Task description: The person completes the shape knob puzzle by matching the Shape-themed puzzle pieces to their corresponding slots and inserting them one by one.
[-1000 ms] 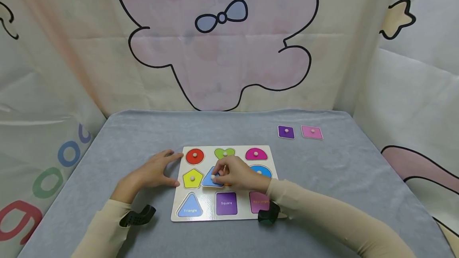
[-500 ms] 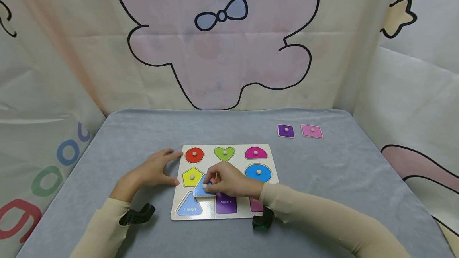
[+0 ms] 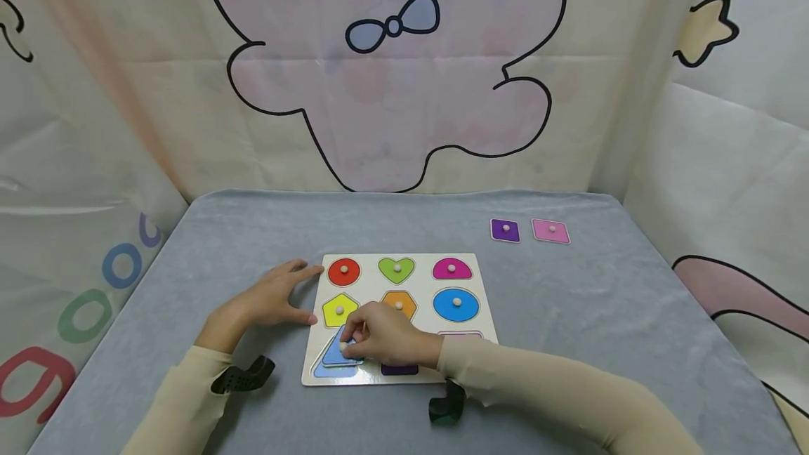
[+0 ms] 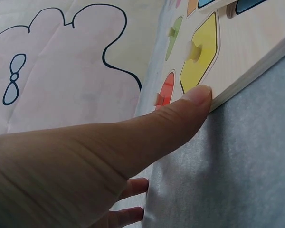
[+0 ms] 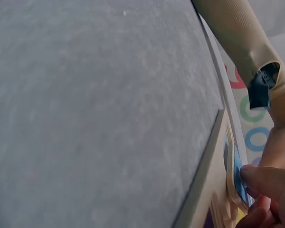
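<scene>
A white puzzle board [image 3: 310, 364] lies on the table with knobbed shapes set in it. My right hand [image 3: 392, 335] pinches the knob of a blue triangle piece [image 3: 336, 354], which overlaps the blue triangle recess [image 3: 331, 372] at the board's near left, not lined up with it. In the right wrist view the triangle piece [image 5: 236, 173] sits slightly above the board. My left hand [image 3: 268, 300] rests at the board's left edge, fingers extended; in the left wrist view its thumb [image 4: 197, 97] touches the edge beside the yellow pentagon [image 4: 204, 45]. The square recess [image 3: 399, 371] is partly hidden.
A purple square piece [image 3: 505, 230] and a pink rectangle piece [image 3: 550, 231] lie apart on the grey cloth at the back right. Red circle [image 3: 344, 272], green heart [image 3: 397, 270], magenta half-circle [image 3: 451, 269], orange hexagon [image 3: 404, 300] and blue oval [image 3: 456, 305] sit in the board.
My right hand has carried the blue triangle piece leftward and nearer, from over the board's middle onto the triangle recess. The orange hexagon has come into view. My left hand stays in place.
</scene>
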The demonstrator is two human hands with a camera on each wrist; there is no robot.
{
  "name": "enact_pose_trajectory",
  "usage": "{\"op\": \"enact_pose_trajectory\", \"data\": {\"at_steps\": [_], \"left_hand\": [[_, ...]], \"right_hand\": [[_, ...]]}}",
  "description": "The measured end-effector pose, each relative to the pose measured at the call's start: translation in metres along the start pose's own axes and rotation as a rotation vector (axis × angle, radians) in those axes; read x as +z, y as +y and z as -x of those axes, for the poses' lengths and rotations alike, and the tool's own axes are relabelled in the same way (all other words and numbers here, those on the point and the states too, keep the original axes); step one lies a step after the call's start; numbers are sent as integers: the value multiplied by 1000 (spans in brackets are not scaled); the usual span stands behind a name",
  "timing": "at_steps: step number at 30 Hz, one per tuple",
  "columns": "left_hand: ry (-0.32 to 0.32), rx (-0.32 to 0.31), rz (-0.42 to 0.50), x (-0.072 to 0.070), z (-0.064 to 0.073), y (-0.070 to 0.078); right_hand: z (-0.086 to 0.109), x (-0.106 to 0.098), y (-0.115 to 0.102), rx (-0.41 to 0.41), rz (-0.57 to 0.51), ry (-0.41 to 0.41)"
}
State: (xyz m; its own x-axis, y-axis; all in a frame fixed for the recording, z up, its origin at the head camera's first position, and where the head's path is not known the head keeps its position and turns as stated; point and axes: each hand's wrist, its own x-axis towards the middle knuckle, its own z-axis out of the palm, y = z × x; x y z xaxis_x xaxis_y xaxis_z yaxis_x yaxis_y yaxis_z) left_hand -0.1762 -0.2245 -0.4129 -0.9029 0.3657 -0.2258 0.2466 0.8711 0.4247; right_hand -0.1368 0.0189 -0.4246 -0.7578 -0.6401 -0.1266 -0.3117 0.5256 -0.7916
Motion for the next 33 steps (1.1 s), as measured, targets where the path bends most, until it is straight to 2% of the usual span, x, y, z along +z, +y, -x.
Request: {"op": "enact_pose_trajectory", "data": {"at_steps": [8, 21, 33], "left_hand": [[2, 24, 1, -2, 1, 1], [5, 22, 7, -1, 2, 1], [-4, -15, -7, 0, 2, 2]], "right_hand": [[1, 7, -8, 21, 16, -15], [-1, 12, -12, 4, 93, -30], [-1, 12, -11, -13, 119, -49]]}}
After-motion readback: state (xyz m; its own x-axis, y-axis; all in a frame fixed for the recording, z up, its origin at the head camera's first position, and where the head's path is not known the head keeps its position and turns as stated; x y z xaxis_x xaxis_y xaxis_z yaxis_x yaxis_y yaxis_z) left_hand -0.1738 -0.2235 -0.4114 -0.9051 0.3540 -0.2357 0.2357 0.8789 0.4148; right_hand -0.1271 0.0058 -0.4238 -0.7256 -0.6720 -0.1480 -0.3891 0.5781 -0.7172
